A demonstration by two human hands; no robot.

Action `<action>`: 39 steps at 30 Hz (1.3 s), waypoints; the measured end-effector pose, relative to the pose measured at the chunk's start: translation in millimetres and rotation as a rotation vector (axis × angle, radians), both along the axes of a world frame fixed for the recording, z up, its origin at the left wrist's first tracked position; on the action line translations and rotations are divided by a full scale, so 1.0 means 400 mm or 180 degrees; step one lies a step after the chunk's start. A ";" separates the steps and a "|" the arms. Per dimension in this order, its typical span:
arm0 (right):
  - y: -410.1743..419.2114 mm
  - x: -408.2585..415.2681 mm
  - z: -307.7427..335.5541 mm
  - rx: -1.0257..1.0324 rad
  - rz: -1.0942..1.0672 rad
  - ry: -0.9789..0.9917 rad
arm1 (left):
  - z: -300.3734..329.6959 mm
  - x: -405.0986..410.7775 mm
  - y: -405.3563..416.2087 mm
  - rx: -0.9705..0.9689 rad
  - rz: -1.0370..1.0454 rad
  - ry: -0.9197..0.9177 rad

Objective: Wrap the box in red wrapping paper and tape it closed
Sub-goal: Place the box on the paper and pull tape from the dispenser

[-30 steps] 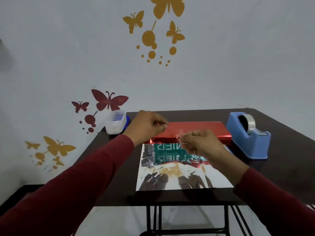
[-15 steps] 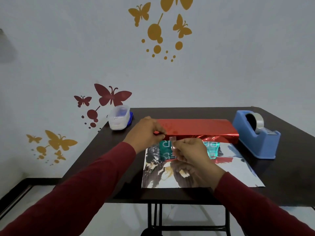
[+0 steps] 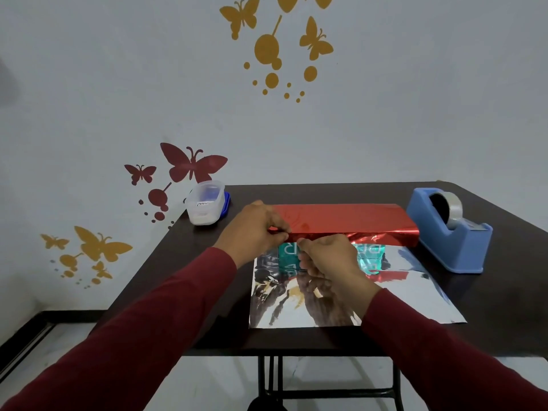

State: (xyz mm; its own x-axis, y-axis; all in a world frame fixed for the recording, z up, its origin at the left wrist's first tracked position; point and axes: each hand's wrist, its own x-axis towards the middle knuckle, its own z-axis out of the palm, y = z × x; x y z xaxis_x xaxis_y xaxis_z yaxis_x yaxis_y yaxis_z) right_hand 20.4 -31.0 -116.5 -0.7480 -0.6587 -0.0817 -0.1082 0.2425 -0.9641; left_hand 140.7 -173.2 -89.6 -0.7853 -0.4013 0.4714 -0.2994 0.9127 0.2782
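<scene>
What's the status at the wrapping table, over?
Left hand pinching red wrapping paper at box's near edge. Right hand pinching there too; tape piece not discernible. Silver underside spread on table. Nothing obstructing.

From my seat, the box is mostly hidden: red wrapping paper covers its top, my right hand its front. I can't make out any tape between my fingertips. Both sleeves run off frame.

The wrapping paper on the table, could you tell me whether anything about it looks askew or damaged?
Mostly tidy. The red wrapping paper lies smooth over the box top, but its front edge is crinkled toward the right. The silver underside lies spread on the table, creased near its left edge. No tears show.
</scene>
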 end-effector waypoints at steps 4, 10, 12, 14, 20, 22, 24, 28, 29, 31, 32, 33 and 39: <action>-0.006 -0.020 0.005 0.0439 0.0096 0.1078 | 0.000 0.001 0.000 -0.0031 -0.0042 0.0044; -0.014 -0.027 -0.011 0.0901 0.0245 0.2396 | -0.002 0.005 -0.002 -0.0010 -0.0091 0.0088; -0.012 -0.025 -0.004 0.0986 0.0307 0.2721 | -0.001 0.007 0.000 0.0024 -0.0098 0.0099; -0.010 -0.024 0.007 0.0981 0.0351 0.2850 | -0.002 0.007 0.001 0.0040 -0.0075 0.0097; -0.009 -0.024 -0.020 0.0718 0.0402 0.2785 | -0.005 0.007 -0.001 0.0128 -0.0046 0.0129; -0.007 -0.028 -0.026 0.0818 0.0421 0.2933 | -0.004 0.007 -0.001 0.0135 -0.0058 0.0120; -0.008 -0.040 -0.013 0.0882 0.0410 0.3107 | -0.004 0.007 -0.002 0.0148 -0.0050 0.0103; -0.005 -0.054 -0.017 0.0727 0.0340 0.3026 | -0.005 0.007 -0.001 0.0153 -0.0051 0.0122; -0.001 -0.052 -0.025 0.0717 0.0377 0.2896 | -0.005 0.008 -0.001 0.0184 -0.0051 0.0132; 0.003 -0.052 -0.035 0.0749 0.0459 0.2763 | -0.005 0.009 0.001 0.0232 -0.0058 0.0157; 0.002 -0.056 -0.031 0.0771 0.0460 0.2818 | -0.004 0.009 0.002 0.0234 -0.0055 0.0155; -0.001 -0.060 -0.022 0.0763 0.0431 0.2917 | -0.003 0.009 0.003 0.0225 -0.0047 0.0152; -0.004 -0.063 -0.024 0.0664 0.0387 0.2985 | -0.004 0.010 0.003 0.0205 -0.0036 0.0163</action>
